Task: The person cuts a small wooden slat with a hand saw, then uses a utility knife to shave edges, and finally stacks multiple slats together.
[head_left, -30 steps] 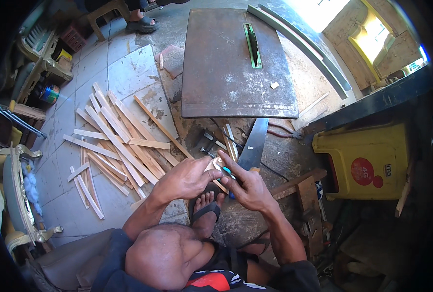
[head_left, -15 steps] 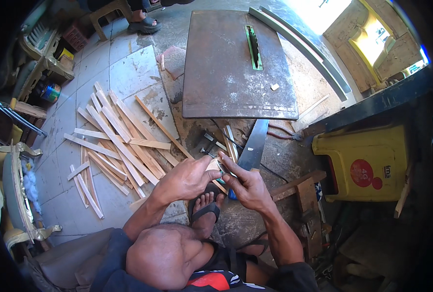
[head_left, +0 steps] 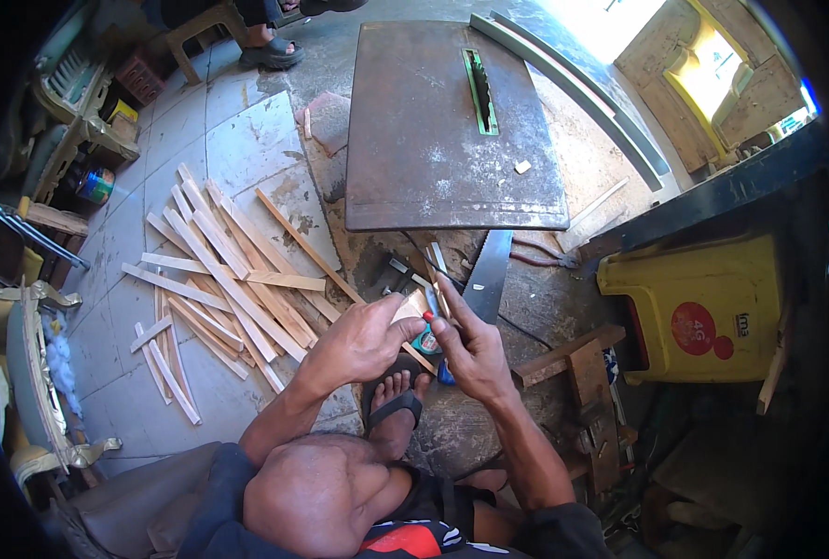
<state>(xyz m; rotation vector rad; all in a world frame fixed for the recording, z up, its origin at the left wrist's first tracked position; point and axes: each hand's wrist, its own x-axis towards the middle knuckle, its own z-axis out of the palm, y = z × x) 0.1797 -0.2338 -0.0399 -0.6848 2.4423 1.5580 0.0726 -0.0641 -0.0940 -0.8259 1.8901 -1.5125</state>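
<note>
My left hand is closed on a small pale wood piece above my sandaled foot. Beside it, my right hand pinches a thin greyish tool with a red part, held against or very near the wood. Just under the fingers shows a round teal object, perhaps a tape measure; whether it is held is unclear. Behind the hands lie a handsaw, pliers, a black clamp-like tool and narrow strips of wood.
A metal saw table stands ahead. Loose wooden slats cover the left floor, near carved furniture. At right are a yellow plastic stool and a wooden block. Another person's sandaled foot is at upper left.
My right hand has shifted slightly, its index finger lifting, and the thin tool's red part now shows. The teal object appears lower, beneath the fingers. My left hand has moved little.
</note>
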